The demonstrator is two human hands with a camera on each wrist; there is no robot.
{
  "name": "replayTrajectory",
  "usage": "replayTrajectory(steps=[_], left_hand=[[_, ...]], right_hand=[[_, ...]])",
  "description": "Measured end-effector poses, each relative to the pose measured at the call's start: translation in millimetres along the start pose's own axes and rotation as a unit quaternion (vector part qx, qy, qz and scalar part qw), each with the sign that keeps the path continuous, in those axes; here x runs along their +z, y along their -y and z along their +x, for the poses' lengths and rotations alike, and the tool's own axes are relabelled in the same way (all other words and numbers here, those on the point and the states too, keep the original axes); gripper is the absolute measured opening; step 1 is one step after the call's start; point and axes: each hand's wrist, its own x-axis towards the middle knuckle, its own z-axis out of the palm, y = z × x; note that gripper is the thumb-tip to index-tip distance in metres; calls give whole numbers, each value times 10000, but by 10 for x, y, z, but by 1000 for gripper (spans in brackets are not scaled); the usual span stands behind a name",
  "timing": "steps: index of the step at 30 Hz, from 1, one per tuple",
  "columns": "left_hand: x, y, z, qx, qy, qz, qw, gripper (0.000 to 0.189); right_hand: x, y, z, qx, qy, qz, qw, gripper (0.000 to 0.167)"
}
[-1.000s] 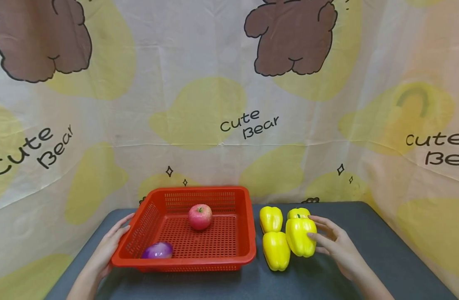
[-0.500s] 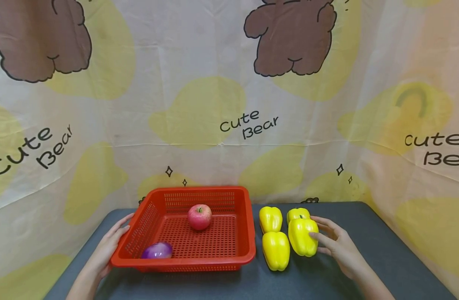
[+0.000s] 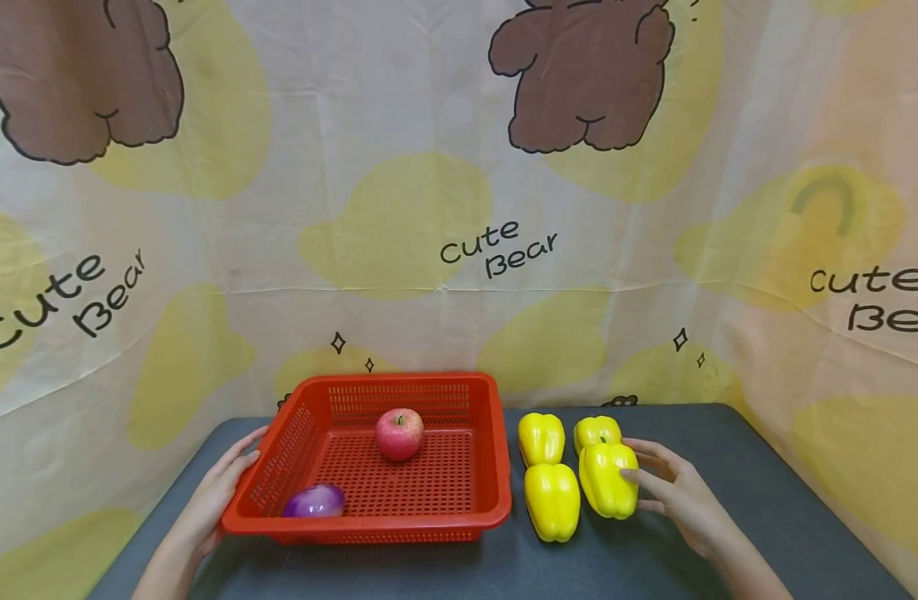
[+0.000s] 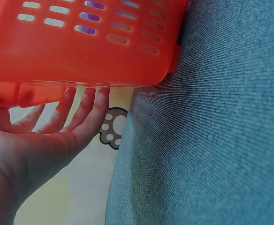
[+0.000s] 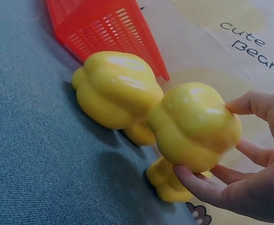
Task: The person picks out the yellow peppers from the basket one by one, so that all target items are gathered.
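My right hand [image 3: 680, 500] pinches a yellow bell pepper [image 3: 609, 482] between thumb and fingers, at the right of the head view. In the right wrist view this pepper [image 5: 193, 126] shows its lobed end, and a shadow falls on the cloth beside it. Another yellow pepper [image 3: 597, 431] stands right behind it, partly hidden. My left hand [image 3: 217, 496] rests its fingertips against the outer left side of a red plastic basket [image 3: 369, 523]; the left wrist view shows its fingers [image 4: 83, 110] at the wall, just under the rim.
Inside the basket lie a red apple [image 3: 400, 434] and a purple onion [image 3: 315, 501]. Two yellow peppers, one behind [image 3: 541, 439] and one in front [image 3: 552, 502], stand close to its right side. A dark grey table [image 3: 399, 575] bears everything, with a printed curtain [image 3: 399, 225] behind.
My right hand has shifted the held pepper slightly right, away from the front pepper, then a little lower and toward me. The left hand and the basket stay put.
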Motion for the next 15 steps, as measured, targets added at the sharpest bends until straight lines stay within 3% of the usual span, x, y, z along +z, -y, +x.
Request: replayTrajectory(steps=[15], left_hand=[[3,5,-7,-5,1,-61,10000,60]], right_hand=[[-95,-60,52,210,385,-13,9990,67]])
